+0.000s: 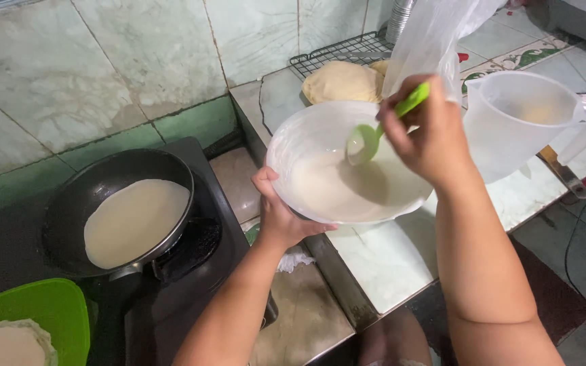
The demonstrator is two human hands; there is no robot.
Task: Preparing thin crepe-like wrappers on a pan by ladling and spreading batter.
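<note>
**Batter bowl held up, ladle dipping in**

Far left, a green plate (42, 308) is holding a stack of thin wrappers. Next over, a black pan (89, 196) is cooking a pale round on the stove (191, 285). The left hand (276, 217) is gripping the white bowl (293, 142) by its near rim, fingers wrapped tight. Above the batter, the right hand (428, 132) is pinching a green ladle (374, 132) over the tiled surface (374, 264). A clear jug (517, 122) is sitting right.

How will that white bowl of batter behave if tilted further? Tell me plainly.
The white bowl looks like thin plastic, so probably light and slightly flexible. The left hand grips only one rim, so it may tip. The batter looks runny and would likely slosh.
</note>
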